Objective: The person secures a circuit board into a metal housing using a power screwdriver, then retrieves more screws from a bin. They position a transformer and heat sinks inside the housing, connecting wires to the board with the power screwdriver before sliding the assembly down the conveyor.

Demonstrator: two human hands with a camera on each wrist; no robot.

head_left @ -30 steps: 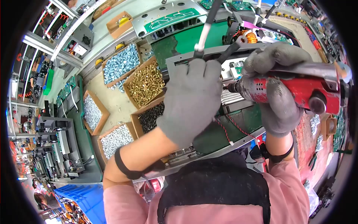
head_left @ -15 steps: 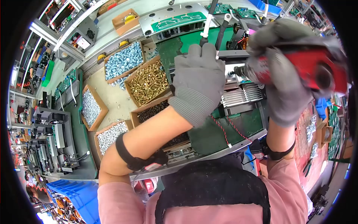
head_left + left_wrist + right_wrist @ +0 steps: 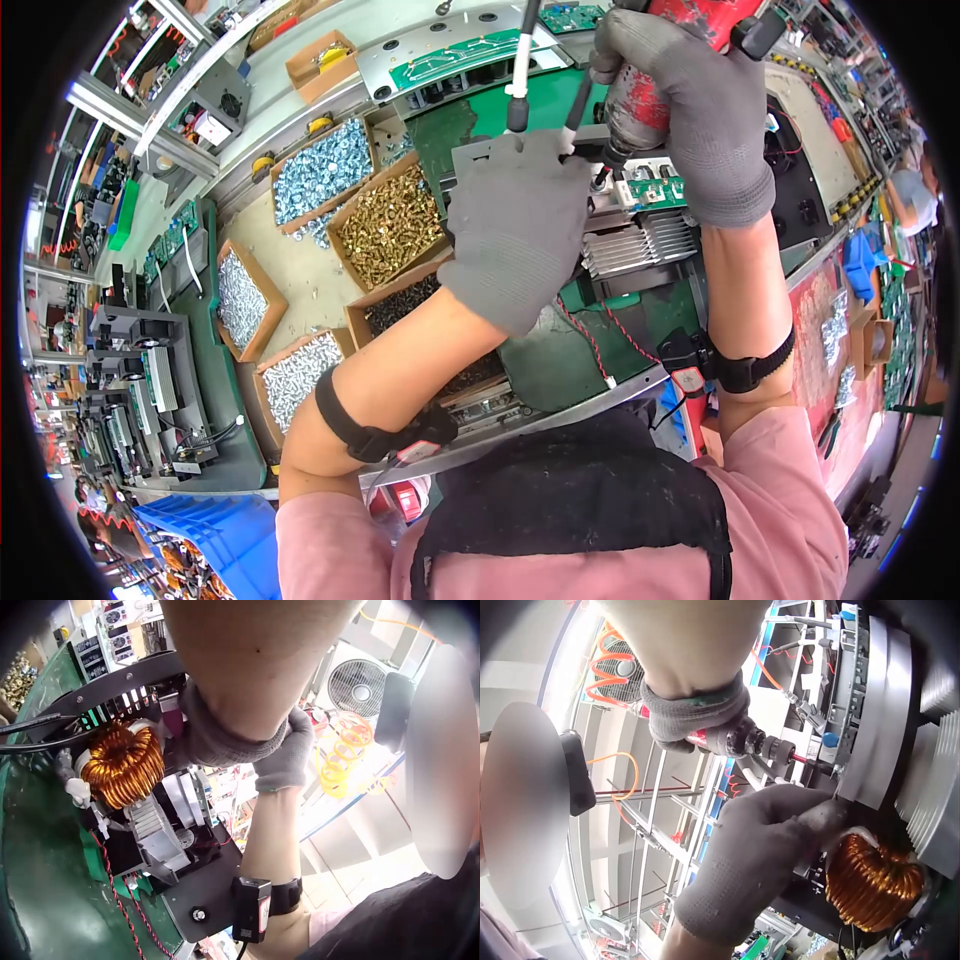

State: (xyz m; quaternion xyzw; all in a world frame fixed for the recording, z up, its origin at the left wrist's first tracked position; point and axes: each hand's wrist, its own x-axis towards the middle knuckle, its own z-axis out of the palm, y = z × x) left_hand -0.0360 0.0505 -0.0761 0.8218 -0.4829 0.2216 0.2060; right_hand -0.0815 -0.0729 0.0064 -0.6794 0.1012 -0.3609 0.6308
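The gloved left hand (image 3: 520, 230) lies over the near left part of a metal chassis. Its curled fingers hold at the black-sleeved end of a cable (image 3: 517, 110); the fingertips are hidden from above. In the right wrist view, thumb and forefinger of the left hand (image 3: 750, 862) meet beside a metal panel (image 3: 874, 712). The gloved right hand (image 3: 695, 115) grips a red power driver (image 3: 638, 105), tilted with its bit down at the chassis, just right of the left fingers. From the side, the driver (image 3: 739, 739) has its bit tip near that panel's edge.
Boxes of blue-silver screws (image 3: 325, 172), brass screws (image 3: 390, 225) and dark screws stand left of the chassis. A finned heatsink (image 3: 640, 245) and a green circuit board (image 3: 655, 192) lie right of the left hand. A copper coil (image 3: 124, 765) and twisted red wires (image 3: 112, 885) are close by.
The right hand has swung the driver up from its sideways hold to a steeper tilt, farther back over the chassis. The left hand stays near the cable ends, having shifted slightly left and down.
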